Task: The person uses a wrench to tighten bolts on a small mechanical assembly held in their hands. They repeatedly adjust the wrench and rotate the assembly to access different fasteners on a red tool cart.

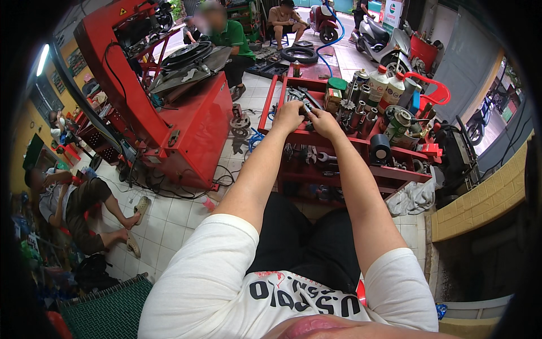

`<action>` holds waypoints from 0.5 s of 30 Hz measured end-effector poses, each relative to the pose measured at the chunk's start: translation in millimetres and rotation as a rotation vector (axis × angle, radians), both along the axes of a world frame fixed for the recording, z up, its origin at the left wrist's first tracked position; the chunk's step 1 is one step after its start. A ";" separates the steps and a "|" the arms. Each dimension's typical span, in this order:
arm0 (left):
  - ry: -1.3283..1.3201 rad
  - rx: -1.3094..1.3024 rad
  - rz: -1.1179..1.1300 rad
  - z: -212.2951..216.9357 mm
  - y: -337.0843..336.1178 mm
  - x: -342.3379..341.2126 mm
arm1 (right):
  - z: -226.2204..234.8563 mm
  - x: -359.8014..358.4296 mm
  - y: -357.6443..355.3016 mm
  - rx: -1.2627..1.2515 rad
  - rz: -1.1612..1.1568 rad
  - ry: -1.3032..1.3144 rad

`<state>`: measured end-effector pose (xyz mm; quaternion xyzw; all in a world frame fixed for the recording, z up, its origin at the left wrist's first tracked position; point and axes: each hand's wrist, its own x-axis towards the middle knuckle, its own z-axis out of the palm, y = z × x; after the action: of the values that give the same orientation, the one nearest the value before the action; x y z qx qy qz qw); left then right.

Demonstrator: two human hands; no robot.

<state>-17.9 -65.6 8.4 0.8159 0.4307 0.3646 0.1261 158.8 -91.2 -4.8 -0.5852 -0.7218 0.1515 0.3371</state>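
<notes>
Both my arms stretch forward over a red tool cart. My left hand and my right hand meet above its top tray, fingers curled in toward each other. Between them shows a small dark, partly shiny piece; the fingers cover most of it, so its kind cannot be made out. Several metal tools lie in the tray just beyond my fingers. Right of my right hand stand a small box with a green lid, spray cans and two white bottles with red caps.
Below, an open drawer holds wrenches. A red tire-changing machine with a wheel rim stands left, a person in green beside it. Another person sits at far left. Cables cross the tiled floor; scooters stand behind.
</notes>
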 end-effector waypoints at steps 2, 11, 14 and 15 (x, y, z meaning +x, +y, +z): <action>-0.002 -0.011 0.007 0.0 -0.5 0.4 | -0.7 0.2 0.2 -0.003 -0.005 -0.002; -0.002 0.019 0.001 0.8 -2.7 -1.6 | -0.7 0.3 2.5 -0.071 0.019 0.067; 0.003 0.155 -0.011 3.4 -3.0 -0.7 | -4.0 8.1 12.4 -0.116 0.069 0.150; 0.013 0.204 -0.008 3.5 -5.3 0.2 | -7.5 10.5 13.5 -0.133 0.087 0.176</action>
<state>-17.6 -70.9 12.0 0.8284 0.3891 0.4009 0.0411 169.3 -77.7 -12.3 -0.5589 -0.7026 0.2644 0.3524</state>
